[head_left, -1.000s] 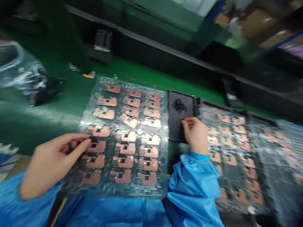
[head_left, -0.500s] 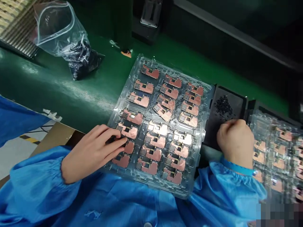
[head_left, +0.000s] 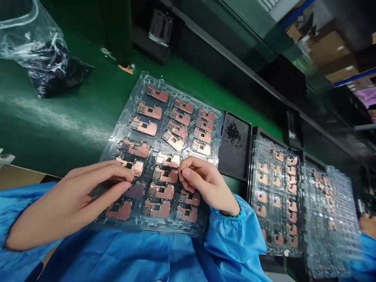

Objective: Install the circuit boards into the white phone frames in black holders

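A clear plastic tray [head_left: 113, 143] in front of me holds rows of copper-coloured circuit boards. My left hand [head_left: 85, 192] reaches over its left column, thumb and fingers closed at the edge of a circuit board [head_left: 137, 167]; the fingers partly cover that board. Over the tray's right part, my right hand [head_left: 202, 180] is closed in a pinch. A tiny dark speck shows at its fingertips, too small to make out fully. One circuit board [head_left: 174, 141] in the middle column lies askew against its neighbour.
Right of the tray stands a black tray [head_left: 235, 160] with a heap of small black pieces [head_left: 233, 133]. Beyond it are more clear trays of boards [head_left: 283, 219]. A plastic bag [head_left: 49, 62] of dark items lies at upper left. Another person's hand [head_left: 367, 225] shows at far right.
My right hand has come left from the black tray to above the board tray. My left hand's fingers have closed at the board's edge. The view has swung right.
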`<state>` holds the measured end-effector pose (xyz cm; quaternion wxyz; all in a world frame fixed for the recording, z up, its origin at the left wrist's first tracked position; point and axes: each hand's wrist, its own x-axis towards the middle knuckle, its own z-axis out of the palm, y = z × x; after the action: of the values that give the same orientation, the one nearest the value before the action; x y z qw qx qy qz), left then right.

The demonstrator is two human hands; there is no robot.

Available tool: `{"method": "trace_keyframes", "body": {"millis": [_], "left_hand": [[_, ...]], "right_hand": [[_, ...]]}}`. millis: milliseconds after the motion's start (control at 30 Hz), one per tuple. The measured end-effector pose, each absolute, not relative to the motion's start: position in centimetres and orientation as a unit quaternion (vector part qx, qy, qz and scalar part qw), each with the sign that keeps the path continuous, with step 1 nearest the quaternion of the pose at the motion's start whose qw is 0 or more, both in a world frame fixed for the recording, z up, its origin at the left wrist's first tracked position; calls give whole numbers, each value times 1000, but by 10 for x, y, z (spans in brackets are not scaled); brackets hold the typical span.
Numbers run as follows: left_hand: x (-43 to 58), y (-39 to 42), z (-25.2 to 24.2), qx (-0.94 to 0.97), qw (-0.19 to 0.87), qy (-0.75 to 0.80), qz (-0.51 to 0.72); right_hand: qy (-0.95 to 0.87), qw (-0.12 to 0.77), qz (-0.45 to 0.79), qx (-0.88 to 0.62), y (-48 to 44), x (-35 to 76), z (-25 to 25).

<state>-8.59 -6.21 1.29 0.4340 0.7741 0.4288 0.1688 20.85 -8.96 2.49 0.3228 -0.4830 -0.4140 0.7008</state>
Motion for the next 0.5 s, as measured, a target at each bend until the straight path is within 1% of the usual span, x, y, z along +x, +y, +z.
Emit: {"method": "trace_keyframes", "body": {"millis": [100,233,500], "left_hand": [[-66,-48,24,768,494,385,132],[-42,-33,34,798,490,333,112],[-34,-32,34,806,483,333,82]], "right_hand": [[-464,283,681,-491,-91,207,28],[-571,232,603,-507,-91,201,32],[-668,231,474,-526,-94,192,31]]}}
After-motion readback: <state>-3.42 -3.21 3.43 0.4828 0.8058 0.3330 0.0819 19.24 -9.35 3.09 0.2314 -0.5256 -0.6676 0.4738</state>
